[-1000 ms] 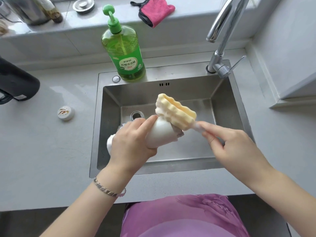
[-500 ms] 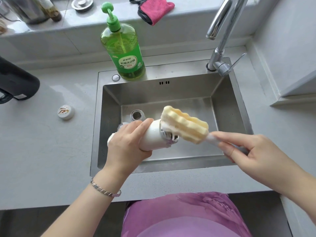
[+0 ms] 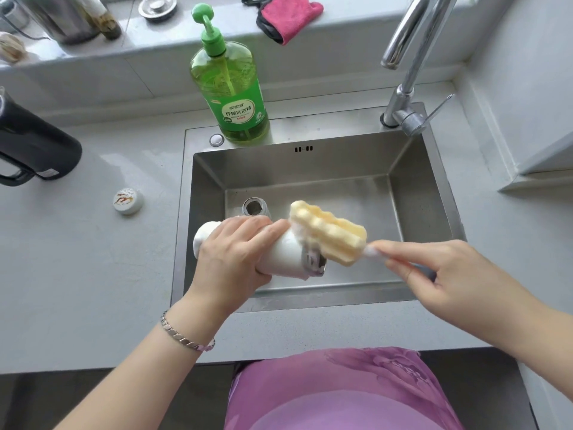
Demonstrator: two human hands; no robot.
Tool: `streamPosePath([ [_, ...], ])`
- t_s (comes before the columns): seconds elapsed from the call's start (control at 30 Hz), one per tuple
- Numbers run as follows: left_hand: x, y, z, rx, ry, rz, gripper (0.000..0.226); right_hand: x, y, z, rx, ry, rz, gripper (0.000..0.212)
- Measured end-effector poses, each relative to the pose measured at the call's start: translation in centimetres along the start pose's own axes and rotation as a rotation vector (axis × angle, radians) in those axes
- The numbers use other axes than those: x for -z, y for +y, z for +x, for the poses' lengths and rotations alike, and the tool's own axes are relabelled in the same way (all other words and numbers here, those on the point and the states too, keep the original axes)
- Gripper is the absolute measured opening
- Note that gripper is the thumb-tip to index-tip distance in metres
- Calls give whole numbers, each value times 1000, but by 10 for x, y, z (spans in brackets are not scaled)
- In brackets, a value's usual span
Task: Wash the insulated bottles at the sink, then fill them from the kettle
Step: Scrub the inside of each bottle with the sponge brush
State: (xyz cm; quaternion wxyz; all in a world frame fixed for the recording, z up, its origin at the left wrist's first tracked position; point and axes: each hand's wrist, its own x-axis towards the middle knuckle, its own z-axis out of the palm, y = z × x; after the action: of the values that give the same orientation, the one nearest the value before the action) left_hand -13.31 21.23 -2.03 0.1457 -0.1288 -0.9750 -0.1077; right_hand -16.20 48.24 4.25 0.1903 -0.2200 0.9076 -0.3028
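Note:
My left hand (image 3: 235, 252) grips a white insulated bottle (image 3: 286, 254) lying on its side over the steel sink (image 3: 412, 187), its steel mouth pointing right. My right hand (image 3: 434, 274) pinches the handle of a yellow sponge bottle brush (image 3: 328, 232), whose foamy head lies across the bottle's mouth, outside it. A second steel bottle (image 3: 254, 207) stands in the sink behind my left hand, mostly hidden. A black kettle (image 3: 34, 147) stands on the counter at the far left.
A green dish soap pump bottle (image 3: 231, 91) stands on the sink's back rim. The tap (image 3: 406, 54) arches over the right corner. A white lid (image 3: 127, 200) lies on the counter left of the sink. A pink cloth (image 3: 290, 15) hangs on the ledge.
The bottle has tipped from mouth-up to lying sideways. The brush has moved down and right with my right hand, and its head now lies across the mouth.

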Motion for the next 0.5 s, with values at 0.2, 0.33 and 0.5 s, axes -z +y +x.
streamPosePath([
  [0.2, -1, 3, 0, -36, 17, -16, 70, -1, 9, 5, -40, 1, -23, 25],
  [0.33, -3, 0, 0, -15, -3, -32, 73, -3, -1, -3, -7, -5, 13, 27],
  [0.5, -6, 2, -2, -6, -5, -32, 68, -4, 11, 7, -116, -28, -39, 28],
])
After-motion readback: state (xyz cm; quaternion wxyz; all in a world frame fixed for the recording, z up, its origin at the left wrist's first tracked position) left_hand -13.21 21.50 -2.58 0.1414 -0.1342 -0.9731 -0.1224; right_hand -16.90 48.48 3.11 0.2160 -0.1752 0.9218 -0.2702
